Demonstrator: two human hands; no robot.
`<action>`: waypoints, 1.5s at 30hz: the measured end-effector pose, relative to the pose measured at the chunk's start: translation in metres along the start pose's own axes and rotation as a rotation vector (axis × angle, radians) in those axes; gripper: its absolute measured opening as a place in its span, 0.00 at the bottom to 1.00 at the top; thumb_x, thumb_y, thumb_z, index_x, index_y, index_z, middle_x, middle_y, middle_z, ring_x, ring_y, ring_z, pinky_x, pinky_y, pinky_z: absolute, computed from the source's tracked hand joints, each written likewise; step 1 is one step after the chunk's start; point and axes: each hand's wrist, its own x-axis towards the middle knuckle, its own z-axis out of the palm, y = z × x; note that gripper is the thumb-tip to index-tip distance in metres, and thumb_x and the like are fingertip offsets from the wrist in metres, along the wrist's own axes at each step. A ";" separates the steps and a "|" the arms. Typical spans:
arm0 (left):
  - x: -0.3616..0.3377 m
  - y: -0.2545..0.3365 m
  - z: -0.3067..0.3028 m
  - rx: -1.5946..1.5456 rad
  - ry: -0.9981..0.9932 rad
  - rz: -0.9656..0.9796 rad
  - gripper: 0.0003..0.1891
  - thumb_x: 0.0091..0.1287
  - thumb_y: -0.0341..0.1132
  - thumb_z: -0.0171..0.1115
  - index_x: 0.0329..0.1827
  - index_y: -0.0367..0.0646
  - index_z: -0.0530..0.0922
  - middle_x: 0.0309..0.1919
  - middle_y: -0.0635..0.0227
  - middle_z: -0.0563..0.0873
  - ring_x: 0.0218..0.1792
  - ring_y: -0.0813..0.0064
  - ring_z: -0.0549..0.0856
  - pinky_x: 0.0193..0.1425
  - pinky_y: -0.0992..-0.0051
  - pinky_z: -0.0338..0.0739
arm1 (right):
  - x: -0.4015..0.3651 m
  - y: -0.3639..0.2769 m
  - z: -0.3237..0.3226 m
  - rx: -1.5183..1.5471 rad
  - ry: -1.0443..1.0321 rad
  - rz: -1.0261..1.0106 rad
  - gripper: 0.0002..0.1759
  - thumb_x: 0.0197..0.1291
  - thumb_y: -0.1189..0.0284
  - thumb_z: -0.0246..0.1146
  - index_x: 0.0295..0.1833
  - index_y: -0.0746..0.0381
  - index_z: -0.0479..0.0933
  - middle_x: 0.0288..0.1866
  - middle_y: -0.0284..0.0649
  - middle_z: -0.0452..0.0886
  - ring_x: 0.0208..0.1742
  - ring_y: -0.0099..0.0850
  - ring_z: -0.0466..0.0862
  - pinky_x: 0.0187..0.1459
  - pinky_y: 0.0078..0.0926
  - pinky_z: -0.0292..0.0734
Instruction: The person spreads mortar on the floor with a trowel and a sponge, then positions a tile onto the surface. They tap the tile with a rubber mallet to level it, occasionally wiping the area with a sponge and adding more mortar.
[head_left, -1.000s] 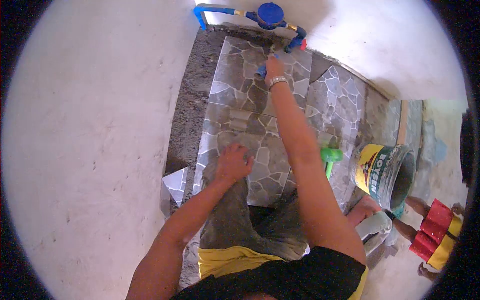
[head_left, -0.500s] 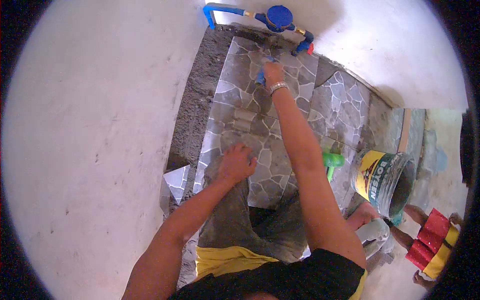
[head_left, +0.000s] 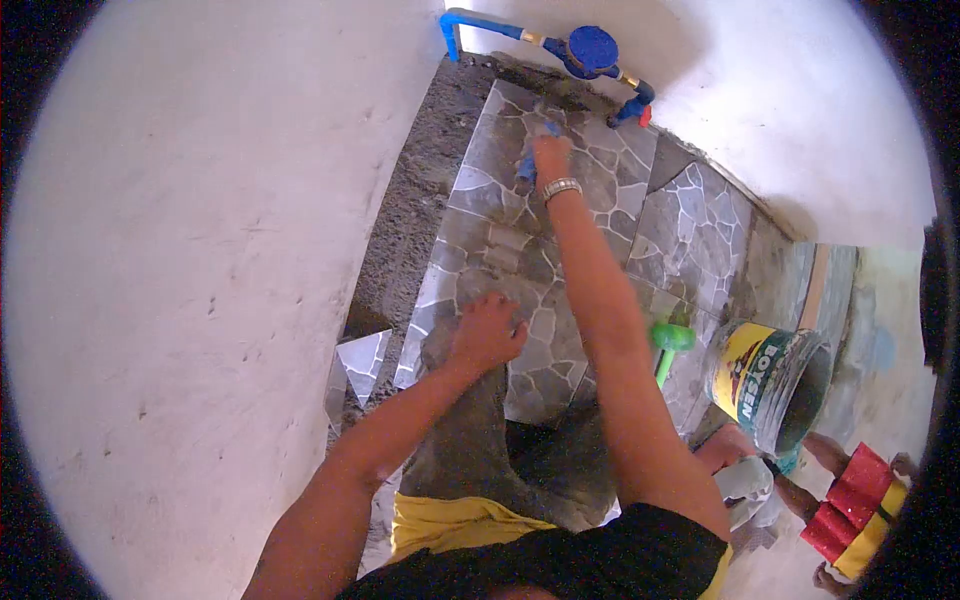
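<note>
My right hand [head_left: 552,160] is stretched far forward over the grey stone-patterned floor tile [head_left: 615,170], wrapped round a blue item [head_left: 527,170]. Parts of it stick out on both sides of the fist; its kind is hard to make out, perhaps a rag or a small tool. A metal-banded bracelet or watch [head_left: 562,187] sits on that wrist. My left hand [head_left: 488,332] rests at my bent knee, its fingers spread and holding nothing. Right of my right forearm is a green mallet-like tool [head_left: 673,338] on the tiles.
A blue water meter [head_left: 592,50] with pipes and a red-handled valve [head_left: 645,116] stands at the far wall. Rough mortar [head_left: 400,230] runs along the left, with a tile offcut [head_left: 364,365]. A paint bucket [head_left: 760,380] lies tilted at right, near another person [head_left: 850,510].
The view has shifted slightly, so the scene sits lower and further right. My right hand has moved slightly nearer over the tile; my left hand stays at the knee.
</note>
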 end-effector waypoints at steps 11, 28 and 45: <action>-0.001 -0.006 0.008 -0.022 0.025 0.044 0.19 0.60 0.45 0.59 0.49 0.42 0.80 0.49 0.54 0.78 0.56 0.54 0.76 0.60 0.53 0.70 | -0.015 -0.073 0.000 0.048 0.115 0.066 0.22 0.57 0.58 0.60 0.29 0.69 0.80 0.28 0.52 0.83 0.28 0.46 0.85 0.32 0.41 0.78; -0.002 0.002 0.007 -0.031 0.033 0.097 0.19 0.60 0.45 0.61 0.48 0.41 0.80 0.50 0.49 0.80 0.54 0.47 0.77 0.61 0.52 0.71 | -0.050 -0.115 -0.024 0.039 0.071 -0.015 0.21 0.60 0.60 0.57 0.34 0.71 0.80 0.39 0.62 0.81 0.44 0.59 0.80 0.48 0.51 0.74; -0.011 0.009 -0.004 -0.184 0.032 -0.011 0.25 0.61 0.48 0.60 0.57 0.41 0.77 0.55 0.50 0.79 0.55 0.50 0.78 0.61 0.56 0.71 | -0.124 -0.201 0.088 0.150 -0.070 -0.220 0.17 0.62 0.61 0.59 0.36 0.67 0.78 0.24 0.48 0.81 0.22 0.39 0.84 0.20 0.41 0.77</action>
